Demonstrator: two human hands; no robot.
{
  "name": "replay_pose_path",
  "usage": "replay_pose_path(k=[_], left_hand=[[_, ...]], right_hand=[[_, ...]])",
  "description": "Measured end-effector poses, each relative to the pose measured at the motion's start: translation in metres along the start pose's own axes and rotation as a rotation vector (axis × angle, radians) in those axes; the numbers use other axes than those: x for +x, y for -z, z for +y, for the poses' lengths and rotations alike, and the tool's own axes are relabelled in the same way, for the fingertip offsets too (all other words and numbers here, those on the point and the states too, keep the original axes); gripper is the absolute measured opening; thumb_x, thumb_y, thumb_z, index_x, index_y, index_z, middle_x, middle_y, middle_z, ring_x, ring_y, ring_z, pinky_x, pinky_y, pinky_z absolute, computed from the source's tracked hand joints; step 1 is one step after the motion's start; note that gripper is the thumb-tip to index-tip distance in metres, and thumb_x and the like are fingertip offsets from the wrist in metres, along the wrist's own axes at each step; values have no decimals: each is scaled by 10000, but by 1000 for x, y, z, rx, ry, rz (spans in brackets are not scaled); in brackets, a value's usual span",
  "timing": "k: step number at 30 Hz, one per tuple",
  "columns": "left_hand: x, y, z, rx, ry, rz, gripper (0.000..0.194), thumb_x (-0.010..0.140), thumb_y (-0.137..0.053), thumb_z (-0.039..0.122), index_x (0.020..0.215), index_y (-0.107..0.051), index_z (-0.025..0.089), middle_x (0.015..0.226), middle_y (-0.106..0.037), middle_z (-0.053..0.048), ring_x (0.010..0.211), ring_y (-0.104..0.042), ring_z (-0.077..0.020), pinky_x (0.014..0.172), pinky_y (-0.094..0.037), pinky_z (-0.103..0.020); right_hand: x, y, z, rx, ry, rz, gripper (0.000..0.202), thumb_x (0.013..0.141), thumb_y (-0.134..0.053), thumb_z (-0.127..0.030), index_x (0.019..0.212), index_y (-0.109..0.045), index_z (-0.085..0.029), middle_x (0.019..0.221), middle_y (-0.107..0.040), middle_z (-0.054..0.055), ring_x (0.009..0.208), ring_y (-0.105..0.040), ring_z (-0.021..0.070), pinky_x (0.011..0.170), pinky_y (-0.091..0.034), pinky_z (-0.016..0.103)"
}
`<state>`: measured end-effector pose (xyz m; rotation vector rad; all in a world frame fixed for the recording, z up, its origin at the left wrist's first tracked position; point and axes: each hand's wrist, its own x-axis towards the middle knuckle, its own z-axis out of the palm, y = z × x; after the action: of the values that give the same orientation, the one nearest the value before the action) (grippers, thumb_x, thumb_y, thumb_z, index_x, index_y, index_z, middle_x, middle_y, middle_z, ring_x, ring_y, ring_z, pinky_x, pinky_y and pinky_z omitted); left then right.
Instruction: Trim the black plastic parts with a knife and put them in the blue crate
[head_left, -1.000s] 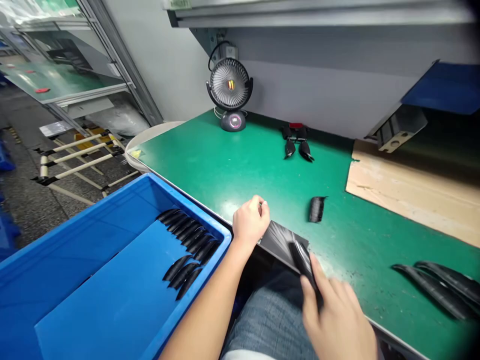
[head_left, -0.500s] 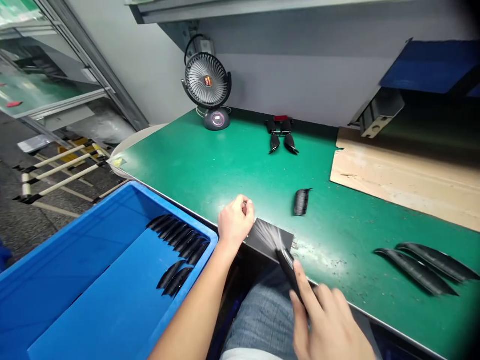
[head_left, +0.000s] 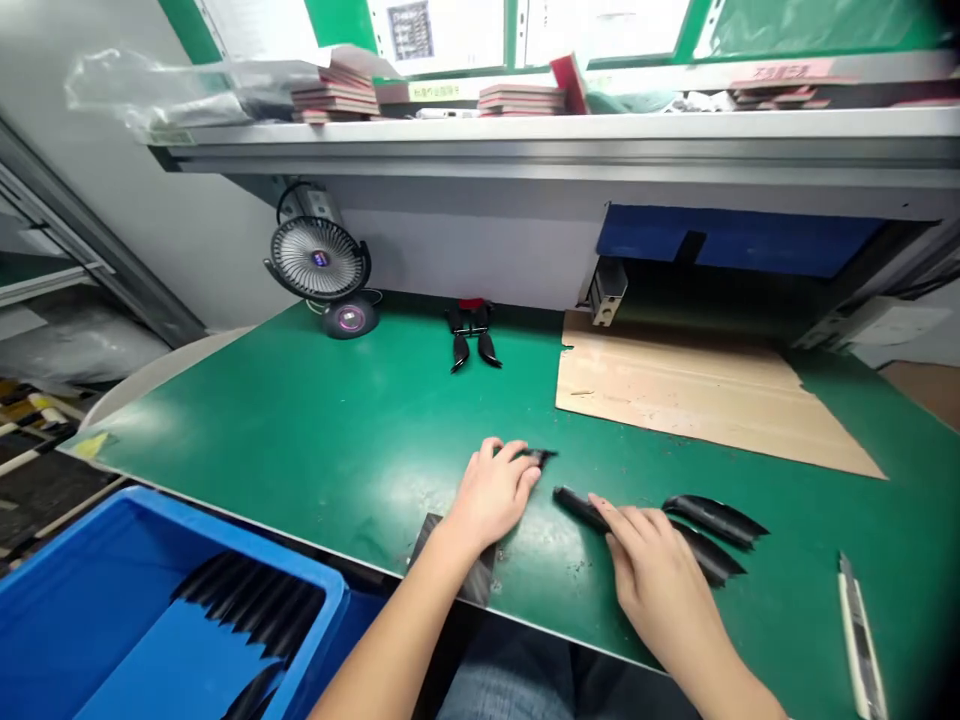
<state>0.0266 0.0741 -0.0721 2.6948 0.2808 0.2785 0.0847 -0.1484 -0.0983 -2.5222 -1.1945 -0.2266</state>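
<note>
My left hand (head_left: pixel 495 497) reaches over the table, fingers bent and closed round a short curved black plastic piece (head_left: pixel 541 457), mostly hidden by the fingers. A flat dark block (head_left: pixel 478 580) lies at the table's front edge under my left wrist. My right hand (head_left: pixel 660 570) has its fingers closed on a long curved black plastic piece (head_left: pixel 579 506), low over the tabletop. Its forward end shows past the fingertips. Next to that hand lie two similar long pieces (head_left: pixel 716 518), the nearer one (head_left: pixel 711 556) partly covered by the hand.
A blue bin (head_left: pixel 341 590) at lower left holds several black pieces (head_left: pixel 255 600). A utility knife (head_left: pixel 861 640) lies at right. Cardboard (head_left: pixel 697 390), a small fan (head_left: pixel 320 258) and a black jointed object (head_left: pixel 472 335) sit farther back, below a shelf (head_left: pixel 525 150).
The view has turned up and to the right. My left hand has left the block's edge and closed on the short piece. My right hand has moved from over the block toward the two long pieces.
</note>
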Motion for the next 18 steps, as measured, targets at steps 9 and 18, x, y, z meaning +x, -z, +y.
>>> replay_pose_path(k=[9, 18], left_hand=[[-27, -6, 30, -34, -30, -162, 339, 950, -346, 338, 1233, -533, 356, 1428, -398, 44, 1262, -287, -257, 1046, -365, -482], [-24, -9, 67, 339, -25, -55, 360, 921, -403, 381, 1110, -627, 173, 1050, -608, -104, 992, -495, -273, 816, -470, -408]], right_hand=[[8, -7, 13, 17, 83, 18, 420, 845, -429, -36, 1118, -637, -279, 1239, -583, -33, 1153, -453, 216, 977, -366, 388], [-18, 36, 112, -152, -195, 71, 182, 880, -538, -242, 947, -685, -161, 812, -622, 82, 850, -511, 274, 629, -412, 362]])
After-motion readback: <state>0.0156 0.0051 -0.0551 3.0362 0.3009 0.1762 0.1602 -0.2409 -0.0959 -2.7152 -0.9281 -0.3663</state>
